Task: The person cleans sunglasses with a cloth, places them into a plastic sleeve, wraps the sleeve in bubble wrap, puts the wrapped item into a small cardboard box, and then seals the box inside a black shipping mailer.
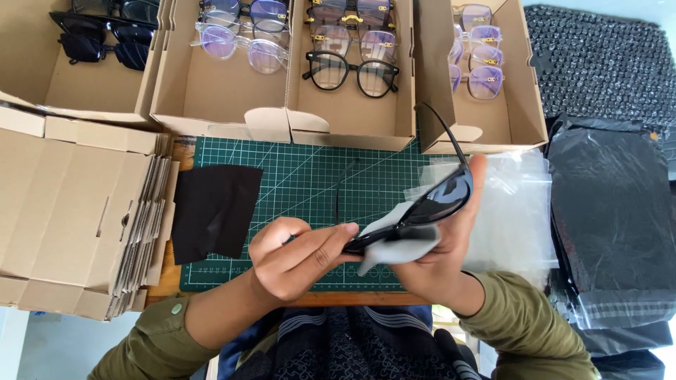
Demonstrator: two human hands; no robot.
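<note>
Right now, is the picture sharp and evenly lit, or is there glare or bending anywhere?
Head view: bright, even daylight with soft shadows. The sunglasses held between the left hand and right hand look sharp; their dark lens shows a pale sheen. The clear plastic bags glare whitish. Box edges bow slightly toward the frame borders, a wide-lens effect.

Work surface, mostly covered: a green cutting mat at centre, with a black cloth lying on its left part. Far side: four open cardboard boxes of glasses in a row. Left: stack of flat cartons; right: clear bags, black bags.
</note>
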